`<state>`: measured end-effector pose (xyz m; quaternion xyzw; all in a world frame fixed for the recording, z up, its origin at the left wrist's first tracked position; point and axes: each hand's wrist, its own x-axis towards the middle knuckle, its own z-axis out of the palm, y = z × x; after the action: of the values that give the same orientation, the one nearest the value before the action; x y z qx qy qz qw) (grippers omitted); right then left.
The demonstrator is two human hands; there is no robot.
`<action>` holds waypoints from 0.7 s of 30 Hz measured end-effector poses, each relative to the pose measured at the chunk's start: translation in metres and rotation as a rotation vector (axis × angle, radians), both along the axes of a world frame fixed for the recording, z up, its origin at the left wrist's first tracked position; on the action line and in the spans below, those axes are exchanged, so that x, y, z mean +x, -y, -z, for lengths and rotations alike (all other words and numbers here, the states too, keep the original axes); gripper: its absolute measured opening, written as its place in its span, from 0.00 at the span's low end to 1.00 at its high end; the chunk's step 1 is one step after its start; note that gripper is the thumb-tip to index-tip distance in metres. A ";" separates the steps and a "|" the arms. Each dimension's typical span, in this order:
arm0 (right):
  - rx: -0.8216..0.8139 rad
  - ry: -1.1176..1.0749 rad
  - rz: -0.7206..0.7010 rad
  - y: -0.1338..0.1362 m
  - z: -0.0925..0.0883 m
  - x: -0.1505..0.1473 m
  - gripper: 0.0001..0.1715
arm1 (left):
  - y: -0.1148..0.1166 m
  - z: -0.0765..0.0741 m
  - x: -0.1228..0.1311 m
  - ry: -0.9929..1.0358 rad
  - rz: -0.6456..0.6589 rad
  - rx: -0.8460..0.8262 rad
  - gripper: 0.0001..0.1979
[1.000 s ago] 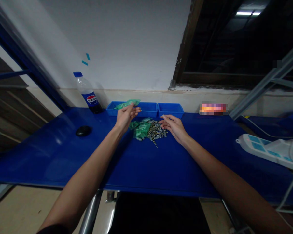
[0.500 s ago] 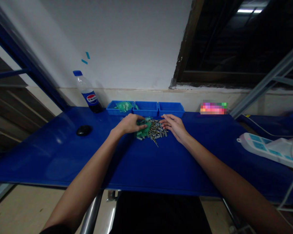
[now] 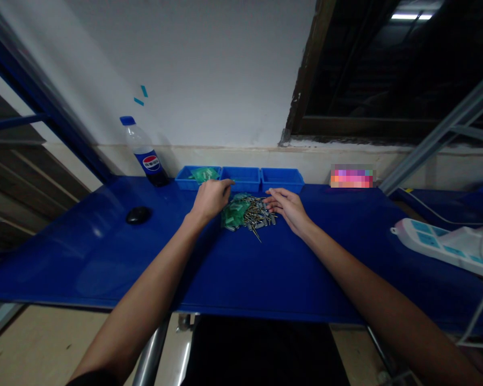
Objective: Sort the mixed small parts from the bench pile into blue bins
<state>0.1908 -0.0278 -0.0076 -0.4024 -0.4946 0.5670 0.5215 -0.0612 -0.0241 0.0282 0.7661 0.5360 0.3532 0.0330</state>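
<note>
A pile of thin metal pins or bits [image 3: 257,212], some pale and some brass-coloured, lies mid-table with small green plastic packets [image 3: 237,210] on its left side. My left hand [image 3: 212,199] hovers just left of the pile, in front of the blue bins. Its fingers are curled together, and whatever they may hold is hidden. At the pile's right edge, my right hand [image 3: 287,208] rests with fingers loosely spread, by the metal pieces. Behind the pile stand a left blue bin [image 3: 181,182] with green packets [image 3: 204,175] in it, a middle bin [image 3: 241,186] and a right bin [image 3: 282,186].
On the blue table [image 3: 241,279], a cola bottle [image 3: 147,155] and a black computer mouse [image 3: 138,215] are to the left. A white power strip [image 3: 426,236] with cables lies on the right. A blurred pink item [image 3: 352,178] sits by the wall.
My left hand has lifted off the green packets and moved up towards the bins, its fingers drawing together. My right hand has stayed by the pile.
</note>
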 end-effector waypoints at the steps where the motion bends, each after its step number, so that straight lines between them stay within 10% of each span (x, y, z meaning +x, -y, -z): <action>1: 0.018 0.015 0.008 0.000 0.000 0.000 0.23 | 0.002 -0.003 0.003 0.016 -0.019 0.036 0.14; 10: 0.143 0.111 -0.119 0.007 0.000 -0.012 0.23 | 0.010 -0.005 0.037 0.606 0.259 -0.148 0.17; 21: 0.022 -0.015 -0.093 -0.002 0.005 -0.002 0.21 | 0.016 -0.009 0.026 0.539 0.467 -0.842 0.20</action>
<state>0.1887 -0.0260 -0.0124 -0.3689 -0.5148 0.5883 0.5028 -0.0355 -0.0396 0.0372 0.6676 0.4194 0.2753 0.5501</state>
